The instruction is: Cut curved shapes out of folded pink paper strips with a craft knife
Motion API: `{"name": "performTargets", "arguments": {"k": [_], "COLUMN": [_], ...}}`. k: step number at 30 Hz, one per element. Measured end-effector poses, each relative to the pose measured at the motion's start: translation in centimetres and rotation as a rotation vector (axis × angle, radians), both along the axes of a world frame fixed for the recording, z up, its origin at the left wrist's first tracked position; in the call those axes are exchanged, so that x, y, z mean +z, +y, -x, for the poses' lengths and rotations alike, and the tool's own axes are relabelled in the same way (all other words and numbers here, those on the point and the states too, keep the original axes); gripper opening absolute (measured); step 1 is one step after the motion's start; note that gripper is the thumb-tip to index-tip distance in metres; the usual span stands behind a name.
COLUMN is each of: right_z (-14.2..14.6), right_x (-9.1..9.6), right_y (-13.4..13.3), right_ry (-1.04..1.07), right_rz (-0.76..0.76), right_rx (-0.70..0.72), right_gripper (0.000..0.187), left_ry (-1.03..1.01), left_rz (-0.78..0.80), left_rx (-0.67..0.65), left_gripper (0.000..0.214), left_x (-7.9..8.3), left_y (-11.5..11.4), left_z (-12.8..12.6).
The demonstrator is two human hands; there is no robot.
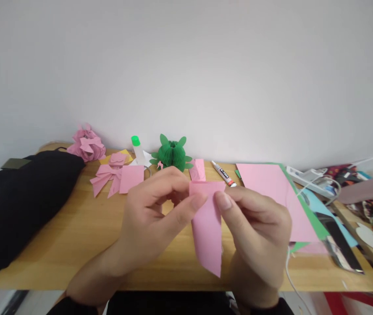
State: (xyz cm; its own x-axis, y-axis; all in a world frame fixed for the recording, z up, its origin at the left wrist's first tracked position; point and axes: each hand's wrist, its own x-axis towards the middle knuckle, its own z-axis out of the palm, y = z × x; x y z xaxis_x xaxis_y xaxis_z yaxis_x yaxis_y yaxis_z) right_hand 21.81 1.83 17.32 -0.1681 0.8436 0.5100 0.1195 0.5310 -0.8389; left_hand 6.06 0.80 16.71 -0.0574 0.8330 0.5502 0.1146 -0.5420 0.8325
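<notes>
A pink paper strip (208, 232) hangs from between my two hands above the table's front half. Its top edge is folded over, and its lower end is cut at a slant. My left hand (162, 218) pinches the upper left corner between thumb and fingers. On the upper right corner, my right hand (255, 227) pinches in the same way. Just behind the strip lies a small pink paper piece (198, 168). A green honeycomb paper ball (172, 154) with leaf-like tabs stands beyond my left hand.
Left of centre are a pink paper bow (107, 175), a pink square (132, 178), a glue stick (137, 149) and crumpled pink paper (87, 144). A glue tube (224, 174), pink sheets (272, 197) and a power strip (311, 181) lie rightward. Black cloth (25, 205) covers the left edge.
</notes>
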Motion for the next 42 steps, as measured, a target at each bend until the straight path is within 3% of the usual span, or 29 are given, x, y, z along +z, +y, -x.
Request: {"name": "performTargets", "arguments": {"k": [4, 9, 42], "right_z": [-0.14, -0.21, -0.34], "right_x": [-0.06, -0.23, -0.2], "right_y": [0.05, -0.06, -0.36], "right_ry": [0.037, 0.061, 0.066], "right_rz": [-0.03, -0.048, -0.03], "right_rx": [-0.043, -0.113, -0.091], "right_gripper": [0.01, 0.013, 0.02], "left_ry": [0.009, -0.004, 0.017], "left_rz": [-0.003, 0.001, 0.062], "left_rx": [0.002, -0.004, -0.044], "left_gripper": [0.021, 0.025, 0.023], "left_x": [0.24, 0.21, 0.42], "left_y": [-0.09, -0.01, -0.35], "left_z": [-0.1, -0.2, -0.01]}}
